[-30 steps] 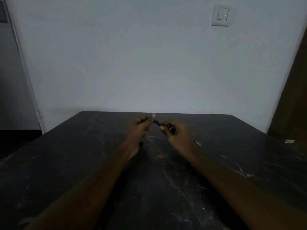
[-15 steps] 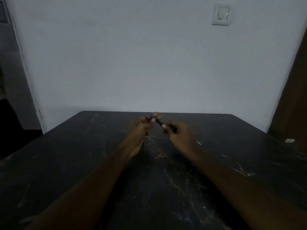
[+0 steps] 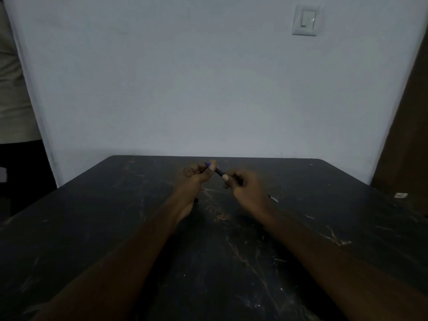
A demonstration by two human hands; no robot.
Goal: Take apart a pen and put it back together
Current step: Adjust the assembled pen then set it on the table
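While left hand [image 3: 191, 177] and right hand [image 3: 248, 189] pinch it, the slim pen [image 3: 218, 171] (blue-tipped) slants.

Both forearms stretch over the table [image 3: 92, 228]; the left hand [image 3: 192, 179] and right hand [image 3: 249, 188] pinch opposite ends of one pen [image 3: 218, 171].

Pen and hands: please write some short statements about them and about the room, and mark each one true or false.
1. The left hand and the right hand both hold the pen. True.
2. The pen lies on the table. False: the hands hold it up, off the table.
3. A switch is on the wall. True.
4. The left hand is open and idle. False: its fingers pinch the pen's blue end.
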